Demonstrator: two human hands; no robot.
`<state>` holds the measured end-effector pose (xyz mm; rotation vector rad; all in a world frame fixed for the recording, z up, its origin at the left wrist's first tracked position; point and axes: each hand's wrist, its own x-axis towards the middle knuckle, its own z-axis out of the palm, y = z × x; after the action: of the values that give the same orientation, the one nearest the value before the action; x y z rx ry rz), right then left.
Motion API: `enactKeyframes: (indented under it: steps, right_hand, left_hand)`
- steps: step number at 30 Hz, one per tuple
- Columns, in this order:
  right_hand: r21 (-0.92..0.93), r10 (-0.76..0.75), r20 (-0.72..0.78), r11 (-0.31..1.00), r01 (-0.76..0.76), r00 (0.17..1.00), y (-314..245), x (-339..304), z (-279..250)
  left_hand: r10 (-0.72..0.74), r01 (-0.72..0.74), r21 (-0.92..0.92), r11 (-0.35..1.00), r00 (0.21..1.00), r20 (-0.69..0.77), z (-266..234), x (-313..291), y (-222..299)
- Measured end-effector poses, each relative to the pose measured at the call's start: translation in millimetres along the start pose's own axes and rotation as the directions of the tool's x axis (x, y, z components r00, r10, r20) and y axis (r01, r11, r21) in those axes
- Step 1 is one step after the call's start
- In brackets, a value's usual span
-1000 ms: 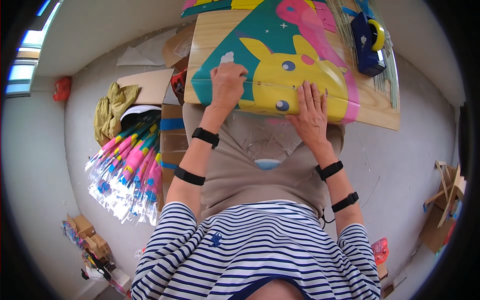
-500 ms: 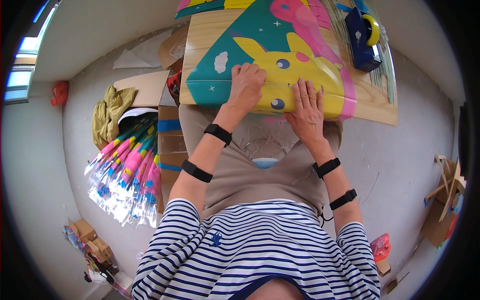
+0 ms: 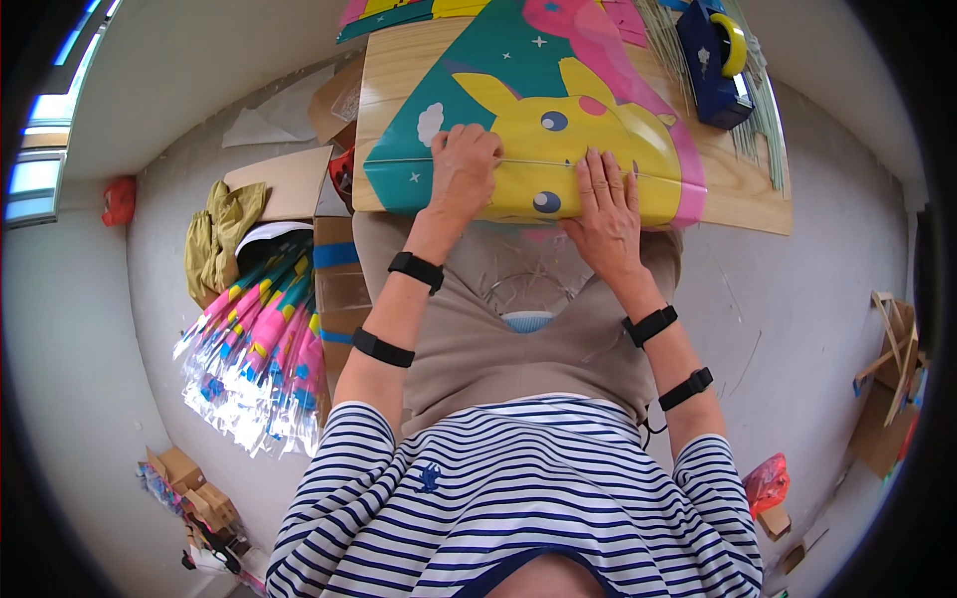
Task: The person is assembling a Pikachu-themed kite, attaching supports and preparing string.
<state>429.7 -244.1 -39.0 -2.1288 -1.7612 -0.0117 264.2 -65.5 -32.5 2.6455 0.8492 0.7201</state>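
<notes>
A large triangular plastic sheet like a kite sail (image 3: 439, 90), teal, yellow and pink with a cartoon face, lies over the table's near edge. A thin pale rod (image 3: 538, 161) runs crosswise along its near part. My left hand (image 3: 465, 171) is closed over this rod on the left of the yellow face, its fingertips curled and partly hidden. My right hand (image 3: 606, 214) lies flat on the yellow part, fingers stretched out, just across the rod's line. The sheet's near edge hangs towards my lap.
On the wooden table (image 3: 743, 204) stand a dark blue tape dispenser (image 3: 713, 75) with yellow tape and several thin sticks (image 3: 773, 149). Left of my legs, a cardboard box (image 3: 337, 289) sits beside a bundle of folded printed sheets (image 3: 264, 339) and an olive cloth (image 3: 221, 234).
My left hand has slid slightly left along the rod. My right hand stays flat on the yellow part. The whole view has shifted a little.
</notes>
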Motion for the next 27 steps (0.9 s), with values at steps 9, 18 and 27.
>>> enactKeyframes:
  steps: [9, 18, 27]
  right_hand:
    - [0.031, 0.001, -0.003, 1.000, -0.001, 1.000, 0, -1, -2]
    - [0.034, -0.008, -0.006, 0.999, 0.009, 1.000, 1, -1, -1]
    - [0.040, -0.013, -0.005, 0.999, 0.013, 1.000, 1, -1, -1]
  left_hand:
    - [0.005, -0.005, 0.000, 1.000, 1.000, 0.004, -1, 1, -2]
    - [0.060, -0.064, 0.167, 0.984, 0.998, 0.029, 1, 2, 1]
    - [0.006, -0.007, 0.046, 0.999, 1.000, 0.007, -6, -1, 1]
